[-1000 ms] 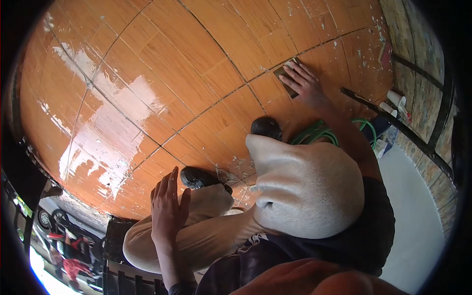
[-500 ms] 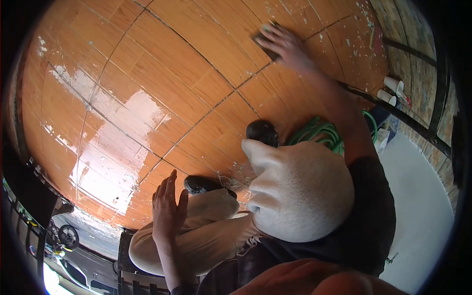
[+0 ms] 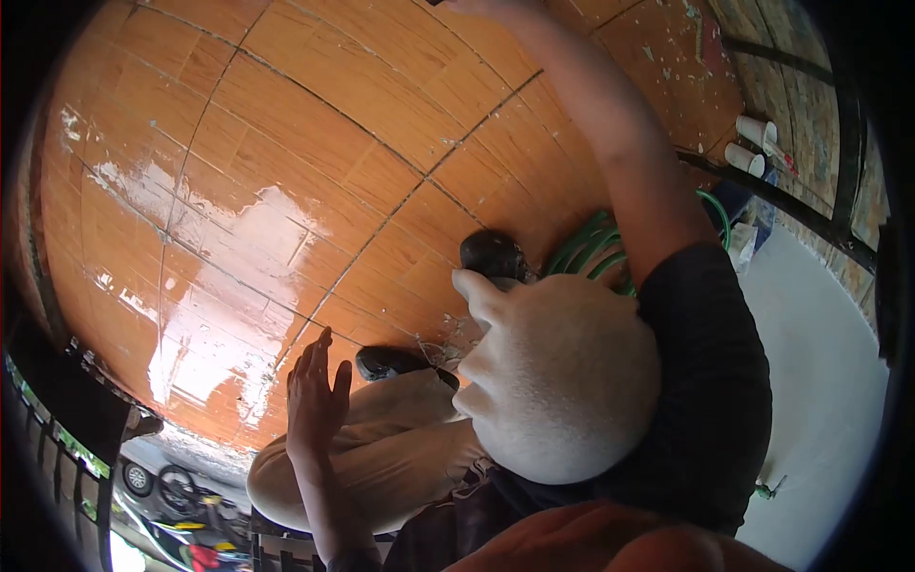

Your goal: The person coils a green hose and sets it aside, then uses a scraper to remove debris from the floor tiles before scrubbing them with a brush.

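At the top edge of the head view, my right hand (image 3: 481, 5) is mostly cut off. A dark corner of a flat pad (image 3: 435, 2) shows at its fingers, over the orange wood-look tile floor (image 3: 381, 105). My left hand (image 3: 319, 396) hovers above my bent knee, fingers stretched out, holding nothing. Beyond it, a whitish, shiny patch (image 3: 238, 257) covers part of the tiles. Two black shoes, one (image 3: 491, 255) in the middle and one (image 3: 391, 362) nearer my left hand, rest on the floor.
A coiled green hose (image 3: 591, 243) lies beside my right leg. Two white cups (image 3: 743, 157) lie on their sides near a dark rail (image 3: 791, 195) at the right. Pale flakes (image 3: 658, 67) are scattered on the tiles. Motorbikes (image 3: 181, 491) stand outside at lower left.
My right arm has stretched farther forward and to the left, carrying the pad to the top edge of the view. My left hand stays nearly in place; the camera view has shifted slightly.
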{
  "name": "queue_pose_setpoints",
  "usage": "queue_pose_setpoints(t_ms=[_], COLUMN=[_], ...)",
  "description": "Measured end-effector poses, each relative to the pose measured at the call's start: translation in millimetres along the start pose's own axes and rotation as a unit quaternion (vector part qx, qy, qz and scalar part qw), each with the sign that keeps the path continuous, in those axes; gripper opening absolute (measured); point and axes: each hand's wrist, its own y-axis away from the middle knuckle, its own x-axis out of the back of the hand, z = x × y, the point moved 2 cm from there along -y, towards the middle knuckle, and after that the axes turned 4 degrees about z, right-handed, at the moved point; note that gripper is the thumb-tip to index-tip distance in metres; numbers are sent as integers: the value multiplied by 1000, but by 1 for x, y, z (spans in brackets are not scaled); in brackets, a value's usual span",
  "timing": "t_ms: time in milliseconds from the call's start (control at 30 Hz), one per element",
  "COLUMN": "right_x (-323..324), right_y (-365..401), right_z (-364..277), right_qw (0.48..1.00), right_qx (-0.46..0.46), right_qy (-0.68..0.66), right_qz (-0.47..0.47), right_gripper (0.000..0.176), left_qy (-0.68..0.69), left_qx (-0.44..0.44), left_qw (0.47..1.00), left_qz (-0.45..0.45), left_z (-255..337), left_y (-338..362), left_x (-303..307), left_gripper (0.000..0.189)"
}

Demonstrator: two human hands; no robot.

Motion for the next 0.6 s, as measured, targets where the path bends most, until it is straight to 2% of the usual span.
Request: queue_pose_setpoints(t_ms=[67, 133, 167, 200, 267, 333, 433, 500, 567, 600], right_x=[-17, -30, -31, -23, -31, -27, -23, -31, -26, 9], right_y=[28, 75, 119, 161, 233, 280, 281, 259, 229, 199], right_z=[-8, -26, -45, -76, -120, -147, -126, -76, -17, -8], right_qw=[963, 973, 988, 988, 983, 970, 946, 930, 895, 865], right_qx=[-212, -212, -105, -133, -179, -234, -311, -316, -404, -481], right_qy=[-137, -87, 34, 47, 9, 33, 72, 183, 187, 138], right_qz=[-99, -19, 104, 68, 30, -60, -52, 36, 21, -9], right_gripper=[64, 68, 69, 79, 87, 92, 89, 75, 62, 52], left_qy=[-13, -12, 20, 20, 60, 58, -16, -48, -37, -22], left_qx=[0, 1, 7, 1, 8, 15, 21, 10, -12, -32], left_qw=[1000, 999, 999, 999, 998, 998, 998, 997, 998, 999], left_qz=[-3, 36, 36, 34, 26, -7, -53, -53, -42, -30], left_z=[0, 8, 9, 12, 15, 11, 8, 9, 9, 9], left_y=[2, 1, 1, 1, -1, -3, -3, -6, -10, -12], left_x=[8, 17, 20, 21, 19, 9, 1, 3, 9, 11], left_gripper=[48, 51, 51, 51, 51, 52, 53, 53, 53, 53])
